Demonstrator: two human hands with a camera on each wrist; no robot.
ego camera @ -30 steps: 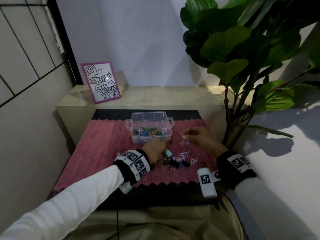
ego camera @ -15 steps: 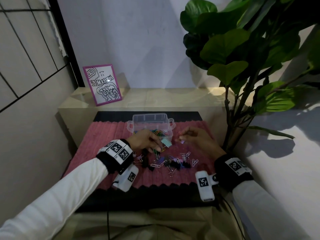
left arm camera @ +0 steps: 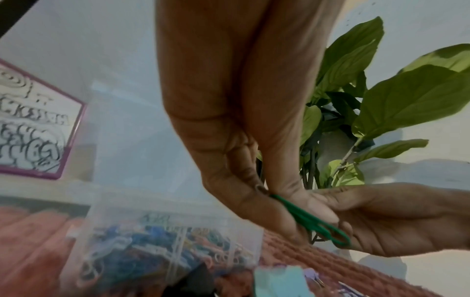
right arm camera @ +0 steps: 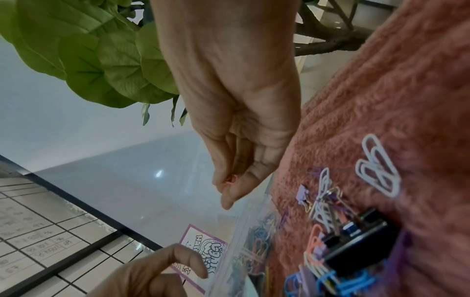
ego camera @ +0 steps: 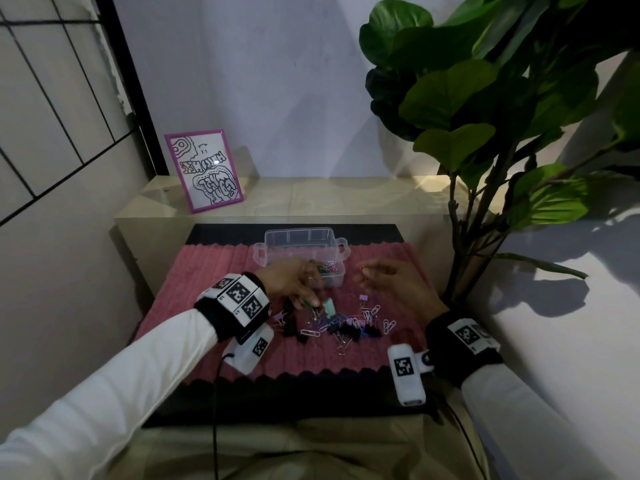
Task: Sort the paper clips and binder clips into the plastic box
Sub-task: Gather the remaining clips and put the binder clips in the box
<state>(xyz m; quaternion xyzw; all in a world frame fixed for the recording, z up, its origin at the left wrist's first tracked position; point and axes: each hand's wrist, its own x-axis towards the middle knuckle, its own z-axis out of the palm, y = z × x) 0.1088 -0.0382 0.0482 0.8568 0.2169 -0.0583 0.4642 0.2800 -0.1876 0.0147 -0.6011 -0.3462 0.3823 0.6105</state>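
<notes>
Pink mat (ego camera: 214, 289) by the white wall, your hands over the clip pile.
Your left hand (left arm camera: 254, 152) pinches a green paper clip (left arm camera: 309, 219), clear only from its wrist; your right hand (right arm camera: 236, 112) pinches an orange paper clip (right arm camera: 231, 179); the plastic box (ego camera: 301, 239) lies just beyond.

Green paper clip (left arm camera: 314, 220), white paper clips (right arm camera: 378, 166), pink ribbed mat (ego camera: 214, 282), clear box (ego camera: 301, 237), purple-framed black-and-white drawing (ego camera: 204, 171).
</notes>
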